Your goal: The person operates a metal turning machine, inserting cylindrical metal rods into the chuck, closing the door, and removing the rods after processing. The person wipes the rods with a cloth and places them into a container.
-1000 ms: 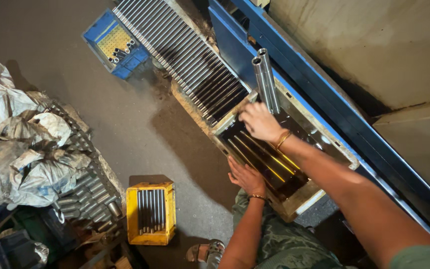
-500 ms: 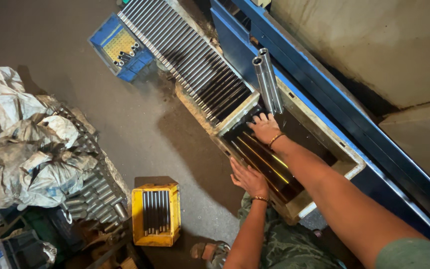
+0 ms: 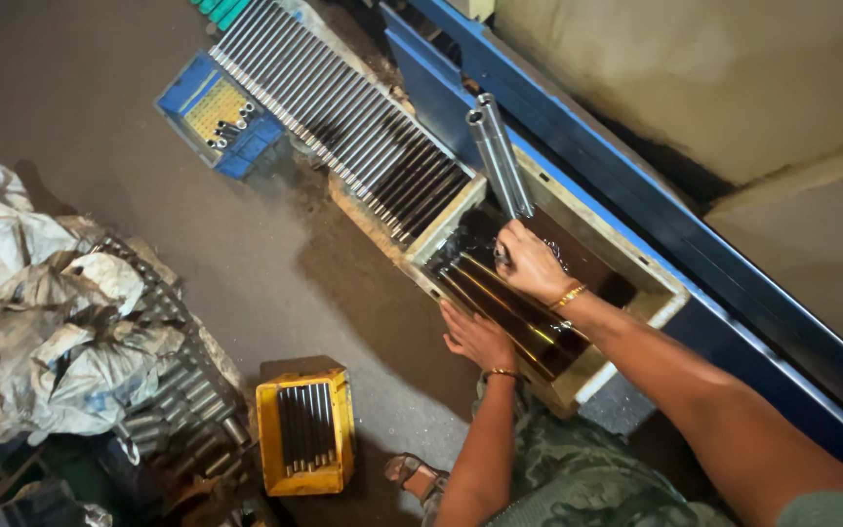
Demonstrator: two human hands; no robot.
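Two grey metal tubes [image 3: 500, 154] stand tilted in the right hand's [image 3: 531, 262] clenched grip; left hand [image 3: 478, 339] rests spread, released, on the cream rectangular trough's [image 3: 658, 283] rim.

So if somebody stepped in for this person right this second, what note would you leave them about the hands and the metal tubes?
Right hand: gripping two metal tubes by their lower ends, tilted up out of the trough.
Left hand: flat on the trough's near edge, holding nothing.
In the trough: more tubes lying in dark liquid.
Beside it: a long row of tubes laid side by side.
On the floor: a yellow crate and a blue crate with shorter pieces.
Left: the tubes in the liquid.
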